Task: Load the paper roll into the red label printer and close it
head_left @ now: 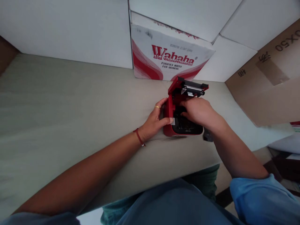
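A small, boxy red plastic device point(168, 130) with a black inside sits on the pale grey-green table top point(70, 109), at about one o'clock from the middle of the view and close to the table's near edge. Its hinged red lid point(177, 86) stands open at the device's twelve o'clock, and a black and silver bar point(194, 89) shows along the lid's inner side.

The left hand point(153, 123) clasps the device from its nine o'clock side. The thumb lies across the front top corner and the fingers curl round the left wall. That hand wears a gold ring point(157, 107) and a red string bracelet point(139, 137) at the wrist.

The right hand point(199, 112) comes in from four o'clock and covers the open cavity, its fingers bent down into the black inside. Whether they pinch anything there I cannot tell, since the back of the hand hides the fingertips.

A small dark object point(207, 136) (possibly a loose part, too blurred to name) lies on the table just beside the device at its four o'clock, against the right wrist.

Behind the device, at twelve o'clock, stands a white and red "Wahaha" carton point(168, 56). Plain white boxes point(70, 28) flank it, and a brown cardboard box point(264, 87) leans at two o'clock.
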The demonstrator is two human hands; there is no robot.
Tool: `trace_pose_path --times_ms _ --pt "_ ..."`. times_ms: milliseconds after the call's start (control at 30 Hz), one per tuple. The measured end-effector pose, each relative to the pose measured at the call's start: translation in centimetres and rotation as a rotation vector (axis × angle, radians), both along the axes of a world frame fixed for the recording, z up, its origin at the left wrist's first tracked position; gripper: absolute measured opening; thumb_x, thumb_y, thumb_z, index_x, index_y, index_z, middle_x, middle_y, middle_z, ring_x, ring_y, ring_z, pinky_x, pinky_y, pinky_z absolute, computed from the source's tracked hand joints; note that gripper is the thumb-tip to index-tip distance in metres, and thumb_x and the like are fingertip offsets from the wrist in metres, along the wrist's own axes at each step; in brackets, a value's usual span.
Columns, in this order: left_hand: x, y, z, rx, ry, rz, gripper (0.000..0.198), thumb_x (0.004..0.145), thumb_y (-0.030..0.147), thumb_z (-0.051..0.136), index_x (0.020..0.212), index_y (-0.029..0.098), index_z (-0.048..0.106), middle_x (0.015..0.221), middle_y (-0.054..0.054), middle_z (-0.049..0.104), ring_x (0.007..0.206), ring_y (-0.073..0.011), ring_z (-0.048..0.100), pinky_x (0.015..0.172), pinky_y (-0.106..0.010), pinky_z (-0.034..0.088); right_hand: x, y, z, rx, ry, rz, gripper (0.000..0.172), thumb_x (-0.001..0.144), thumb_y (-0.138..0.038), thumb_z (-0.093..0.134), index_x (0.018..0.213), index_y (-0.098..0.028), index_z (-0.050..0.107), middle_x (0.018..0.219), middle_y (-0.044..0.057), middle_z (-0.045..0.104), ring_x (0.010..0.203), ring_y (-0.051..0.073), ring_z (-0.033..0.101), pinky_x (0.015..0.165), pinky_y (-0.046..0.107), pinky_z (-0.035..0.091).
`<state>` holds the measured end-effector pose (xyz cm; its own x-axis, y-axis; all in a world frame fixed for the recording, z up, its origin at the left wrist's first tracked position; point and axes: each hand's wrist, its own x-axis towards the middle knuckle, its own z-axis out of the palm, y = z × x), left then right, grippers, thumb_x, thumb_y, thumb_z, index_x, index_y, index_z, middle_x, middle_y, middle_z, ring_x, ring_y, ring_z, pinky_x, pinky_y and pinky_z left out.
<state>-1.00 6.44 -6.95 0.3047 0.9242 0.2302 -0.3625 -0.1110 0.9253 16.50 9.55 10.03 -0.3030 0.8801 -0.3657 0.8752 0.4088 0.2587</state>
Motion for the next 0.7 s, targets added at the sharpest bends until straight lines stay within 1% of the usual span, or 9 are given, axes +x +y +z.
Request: trace_pose_path --times_ms 133,267,367,433,500,567,600,633,700 --pt "0.0 0.0 0.0 0.001 0.005 0.019 0.099 0.083 0.052 0.088 0.166 0.03 0.04 0.179 -0.014 0.041 0.168 -0.0408 0.038 0.142 -0.066 0.029 -0.6 0.0 0.0 -0.005 -0.021 0.007 0.038 0.099 -0.023 0.065 0.135 -0.021 0.08 0.13 0.019 0.083 0.112 0.038 0.078 0.073 0.039 0.046" --pt "0.0 -0.1 0.3 0.009 -0.001 0.018 0.097 0.084 0.052 0.088 0.166 0.03 0.041 0.177 -0.013 0.043 0.169 -0.0405 0.036 0.142 -0.066 0.029 -0.2 0.0 -0.2 0.045 0.047 -0.038 0.043 0.1 -0.028 0.065 0.141 -0.02 0.075 0.129 0.019 0.083 0.107 0.036 0.077 0.07 0.039 0.041" --pt "0.0 -0.2 0.5 0.007 -0.006 0.018 0.096 0.084 0.052 0.088 0.165 0.03 0.043 0.177 -0.013 0.043 0.168 -0.0407 0.037 0.142 -0.065 0.029 0.4 -0.8 0.3 0.068 0.119 -0.1 0.039 0.1 -0.035 0.065 0.133 -0.018 0.078 0.109 0.015 0.084 0.091 0.032 0.075 0.068 0.038 0.038" --pt "0.0 -0.2 0.6 -0.009 -0.015 0.017 0.096 0.083 0.052 0.089 0.164 0.029 0.043 0.177 -0.013 0.044 0.168 -0.0405 0.038 0.142 -0.065 0.029 1.4 -1.8 1.5 0.064 0.205 -0.125 0.036 0.099 -0.038 0.067 0.127 -0.019 0.079 0.09 0.009 0.079 0.078 0.026 0.07 0.067 0.037 0.039" --pt "0.1 -0.3 0.8 -0.026 -0.038 0.012 0.097 0.082 0.052 0.09 0.164 0.029 0.043 0.178 -0.013 0.043 0.168 -0.0394 0.038 0.143 -0.064 0.027 3.4 -3.2 3.4 0.028 0.351 -0.133 0.034 0.098 -0.045 0.069 0.121 -0.022 0.08 0.073 0.002 0.067 0.065 0.021 0.061 0.064 0.035 0.04" --pt "0.1 -0.4 0.9 -0.046 -0.06 0.006 0.098 0.081 0.052 0.092 0.163 0.029 0.043 0.178 -0.013 0.044 0.167 -0.0387 0.04 0.143 -0.063 0.027 6.7 -4.8 5.9 -0.057 0.531 -0.143 0.035 0.097 -0.058 0.071 0.111 -0.027 0.08 0.063 -0.002 0.053 0.056 0.019 0.051 0.057 0.034 0.039" --pt "0.1 -0.4 1.1 -0.057 -0.071 0.002 0.099 0.08 0.053 0.093 0.162 0.029 0.043 0.178 -0.013 0.044 0.167 -0.0384 0.041 0.143 -0.063 0.026 8.7 -5.5 7.1 -0.107 0.61 -0.16 0.038 0.095 -0.066 0.073 0.105 -0.03 0.079 0.063 -0.002 0.05 0.055 0.018 0.047 0.053 0.034 0.038" --pt "0.1 -0.5 1.2 -0.068 -0.083 -0.002 0.098 0.08 0.052 0.093 0.162 0.029 0.044 0.177 -0.012 0.045 0.167 -0.0382 0.041 0.143 -0.063 0.026 10.7 -6.0 8.1 -0.176 0.657 -0.179 0.037 0.093 -0.069 0.076 0.097 -0.032 0.078 0.062 -0.002 0.048 0.054 0.018 0.046 0.05 0.034 0.039" --pt "0.0 -0.8 1.6 -0.084 -0.114 -0.017 0.096 0.081 0.051 0.094 0.162 0.03 0.045 0.177 -0.011 0.046 0.167 -0.0378 0.041 0.144 -0.062 0.026 14.3 -6.5 9.2 -0.29 0.72 -0.223 0.034 0.09 -0.069 0.08 0.094 -0.036 0.078 0.063 -0.001 0.052 0.054 0.019 0.047 0.046 0.033 0.04"
